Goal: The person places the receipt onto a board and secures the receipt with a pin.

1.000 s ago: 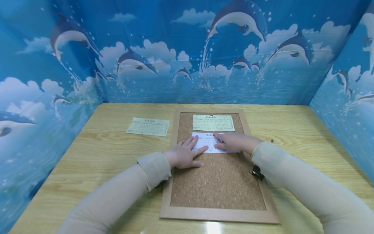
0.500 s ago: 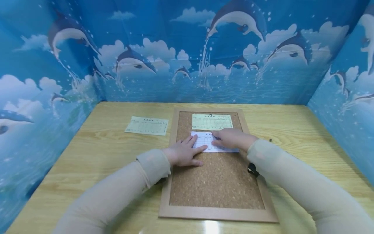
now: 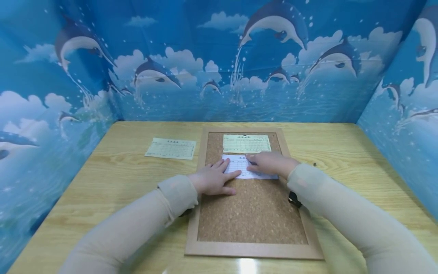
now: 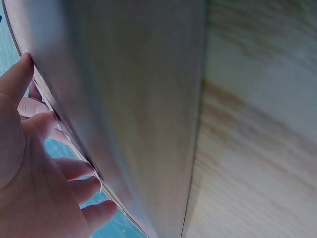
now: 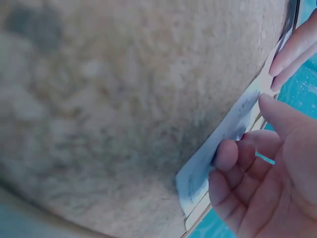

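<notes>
A white printed slip (image 3: 236, 167) lies on the cork board (image 3: 253, 213), just below a pale green slip (image 3: 247, 144) fastened with a small dark pin (image 3: 244, 136) at its top edge. My left hand (image 3: 213, 179) lies with fingers spread, its fingertips pressing the left part of the white slip. Bent fingers of my right hand (image 3: 268, 163) press near the top middle of the same slip. In the right wrist view the right thumb (image 5: 272, 109) touches the slip while other fingers curl beside it. I cannot tell whether a pin is under these fingers.
Another pale green slip (image 3: 171, 148) lies on the wooden table (image 3: 137, 175), left of the board. A small dark object (image 3: 315, 164) sits on the table to the right. Dolphin-printed cloth (image 3: 191, 99) walls the table's back and sides.
My right fingers have bent further over the slip's top edge, hiding the small pale spot seen there earlier. My left hand keeps its place. The head view shifts slightly.
</notes>
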### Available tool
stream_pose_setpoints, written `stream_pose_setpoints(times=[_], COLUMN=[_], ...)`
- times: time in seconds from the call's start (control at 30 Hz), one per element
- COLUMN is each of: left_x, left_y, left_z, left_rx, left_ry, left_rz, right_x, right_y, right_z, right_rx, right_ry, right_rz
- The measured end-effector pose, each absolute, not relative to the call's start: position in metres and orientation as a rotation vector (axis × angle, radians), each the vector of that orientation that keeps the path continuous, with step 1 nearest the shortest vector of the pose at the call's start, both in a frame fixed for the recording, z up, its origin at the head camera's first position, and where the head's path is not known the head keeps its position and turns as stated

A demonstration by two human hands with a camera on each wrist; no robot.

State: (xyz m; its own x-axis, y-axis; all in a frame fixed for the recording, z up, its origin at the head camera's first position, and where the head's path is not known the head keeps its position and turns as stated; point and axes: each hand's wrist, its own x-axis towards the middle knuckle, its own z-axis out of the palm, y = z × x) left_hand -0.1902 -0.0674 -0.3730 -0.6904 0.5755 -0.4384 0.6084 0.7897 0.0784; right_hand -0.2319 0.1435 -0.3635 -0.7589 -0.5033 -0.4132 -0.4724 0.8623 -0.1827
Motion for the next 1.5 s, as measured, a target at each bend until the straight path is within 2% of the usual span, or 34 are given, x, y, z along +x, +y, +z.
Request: stream_pose_setpoints(times=[1.17,1.5], left_x=[-0.192,-0.192], left_y=[-0.066,-0.072], left_z=[-0.381,-0.38], left_rx=[0.917,0.935], left_ry=[2.535,2.555], left_rz=[-0.059,-0.048], right_x=[-0.23,-0.236], right_y=[0.15,0.137], right_z=[-0.369,-0.364], right_rx=[-0.675,-0.718], right_ry=[2.562,2.588], right_rz=[-0.229,-0.051])
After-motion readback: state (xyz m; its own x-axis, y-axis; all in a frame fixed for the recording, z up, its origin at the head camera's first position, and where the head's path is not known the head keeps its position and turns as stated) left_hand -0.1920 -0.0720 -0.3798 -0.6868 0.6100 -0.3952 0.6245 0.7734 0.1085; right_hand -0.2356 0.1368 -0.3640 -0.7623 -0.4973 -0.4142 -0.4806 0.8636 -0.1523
